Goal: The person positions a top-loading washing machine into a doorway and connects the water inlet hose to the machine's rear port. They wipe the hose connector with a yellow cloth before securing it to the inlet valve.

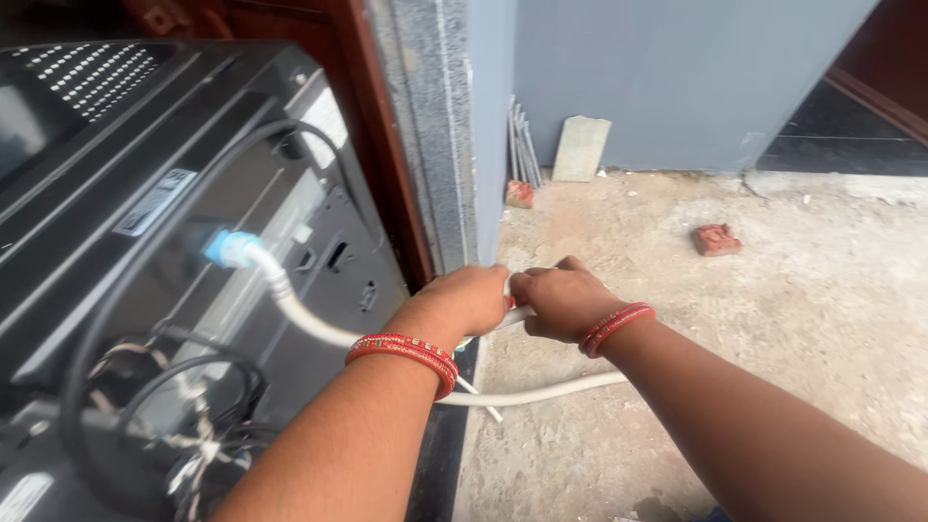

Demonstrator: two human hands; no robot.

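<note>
Hose (pixel 309 324), white, ribbed, pale blue coupling (pixel 230 248)

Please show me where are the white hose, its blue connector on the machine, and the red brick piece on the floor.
white hose (pixel 309 324): head view, on the curved stretch between the connector and the left hand.
blue connector (pixel 228 247): head view, on its blue body at the machine's back.
red brick piece (pixel 716 239): head view, on its top face.

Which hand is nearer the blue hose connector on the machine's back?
Left. The left hand grips the white hose on the stretch leading to the blue connector. The right hand grips the hose just beyond it, farther from the machine.
</note>
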